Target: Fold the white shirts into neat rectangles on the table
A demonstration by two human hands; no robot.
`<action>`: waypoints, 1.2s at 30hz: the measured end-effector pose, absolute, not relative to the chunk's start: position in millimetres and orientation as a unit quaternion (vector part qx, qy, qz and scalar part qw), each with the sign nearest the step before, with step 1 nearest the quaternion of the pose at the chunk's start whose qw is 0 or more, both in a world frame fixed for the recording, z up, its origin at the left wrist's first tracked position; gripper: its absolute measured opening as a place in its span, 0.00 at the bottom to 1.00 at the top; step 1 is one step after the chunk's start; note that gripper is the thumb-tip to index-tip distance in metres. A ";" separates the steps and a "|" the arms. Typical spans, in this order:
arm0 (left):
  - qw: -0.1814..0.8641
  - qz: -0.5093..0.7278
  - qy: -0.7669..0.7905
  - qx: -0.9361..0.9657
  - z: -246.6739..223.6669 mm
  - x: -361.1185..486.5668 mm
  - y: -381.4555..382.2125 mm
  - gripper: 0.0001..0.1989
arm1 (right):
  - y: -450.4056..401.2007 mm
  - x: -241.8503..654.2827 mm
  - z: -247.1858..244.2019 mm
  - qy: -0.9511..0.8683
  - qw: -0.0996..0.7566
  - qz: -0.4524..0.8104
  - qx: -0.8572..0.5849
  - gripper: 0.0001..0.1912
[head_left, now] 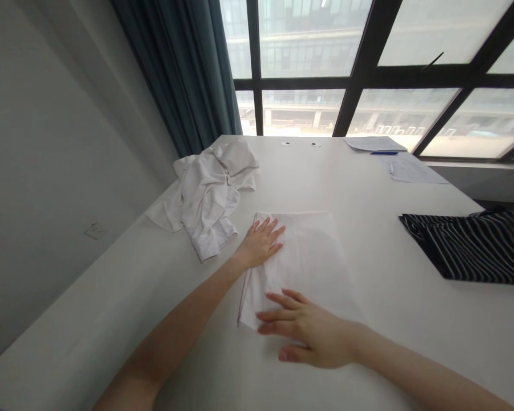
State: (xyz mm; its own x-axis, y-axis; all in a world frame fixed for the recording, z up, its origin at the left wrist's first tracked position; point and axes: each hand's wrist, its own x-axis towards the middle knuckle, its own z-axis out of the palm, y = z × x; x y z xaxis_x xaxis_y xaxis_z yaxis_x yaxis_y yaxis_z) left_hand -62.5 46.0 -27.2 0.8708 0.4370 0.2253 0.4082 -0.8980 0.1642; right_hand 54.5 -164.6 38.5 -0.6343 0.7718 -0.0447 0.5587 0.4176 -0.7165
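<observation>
Your left hand [259,244] presses flat and open on the folded white cloth [312,274]; your right hand [306,334] is spread, gripping nothing. Dragging either hand could rumple the fold.

Left forearm [175,325] and right forearm [424,365] bare to frame edge, slim, smooth, unmarked. Left hand [259,242] and right hand [308,331] narrow, bare; long tapering fingers [280,299], short pale nails.
</observation>
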 end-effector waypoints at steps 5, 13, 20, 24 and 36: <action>0.041 0.109 0.172 0.978 -18.1 -78.4 17.7 0.24 | -155.3 109.2 36.3 -0.798 0.176 0.249 -0.519 0.19; 0.067 0.053 0.149 0.985 -13.7 -121.0 -11.8 0.31 | -168.7 168.1 -16.0 -0.722 0.067 0.053 -0.686 0.30; 0.150 0.068 0.186 0.969 -15.9 -139.3 -23.1 0.28 | -176.2 165.9 -25.5 -0.644 0.203 0.065 -0.735 0.33; 0.354 0.205 0.296 0.863 -18.4 -134.1 -24.3 0.23 | -161.8 171.1 -21.1 -0.479 0.376 0.186 -0.771 0.33; 0.653 0.296 0.440 0.541 10.6 -93.2 6.8 0.40 | -133.2 143.4 32.8 -0.242 0.516 0.535 -0.624 0.25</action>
State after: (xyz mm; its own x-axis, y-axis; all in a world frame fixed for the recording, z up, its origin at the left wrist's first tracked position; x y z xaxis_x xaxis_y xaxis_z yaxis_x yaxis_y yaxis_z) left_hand -93.2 6.8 10.6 0.4386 0.8620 -0.2541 0.0891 0.2397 0.9668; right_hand 143.4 -133.2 32.8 0.3114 0.8536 -0.4176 -0.2493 -0.3506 -0.9027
